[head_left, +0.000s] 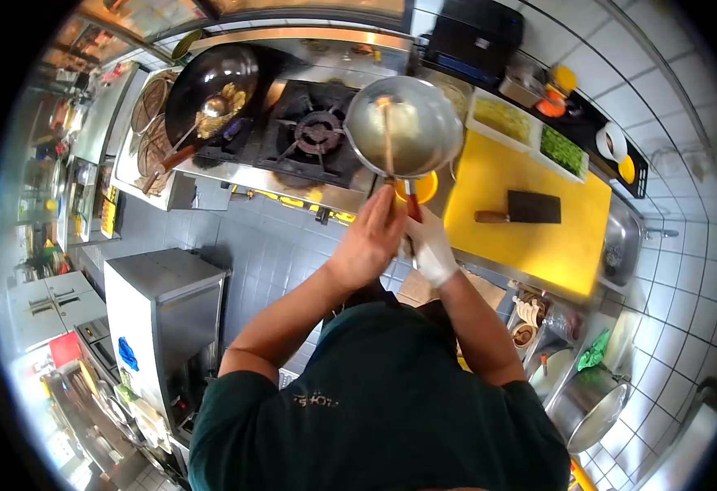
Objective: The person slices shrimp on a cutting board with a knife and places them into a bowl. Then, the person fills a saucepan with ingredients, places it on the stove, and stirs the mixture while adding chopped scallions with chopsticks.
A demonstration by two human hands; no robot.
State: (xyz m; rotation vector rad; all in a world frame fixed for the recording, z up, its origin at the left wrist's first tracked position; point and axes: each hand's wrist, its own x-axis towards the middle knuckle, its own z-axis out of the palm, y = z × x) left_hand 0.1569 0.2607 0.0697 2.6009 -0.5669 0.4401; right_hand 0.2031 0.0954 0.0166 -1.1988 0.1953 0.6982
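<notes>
A round metal pan [404, 131] with pale, shiny contents is tilted beside the burner, at the top centre. My right hand [433, 245], in a white glove, is closed round its red handle [412, 203]. A long thin wooden utensil [388, 147] reaches into the pan. My bare left hand [368, 239] is closed at its lower end, close beside my right hand. Part of an orange bowl [428, 187] shows under the pan's near edge.
Left of the burner [318, 132], a black wok [213, 78] holds food and a ladle [214, 106]. A cleaver [533, 207] lies on a yellow board [489, 245] at right, below trays of chopped green [562, 150] and yellowish food [501, 119]. A sink [620, 245] stands beyond.
</notes>
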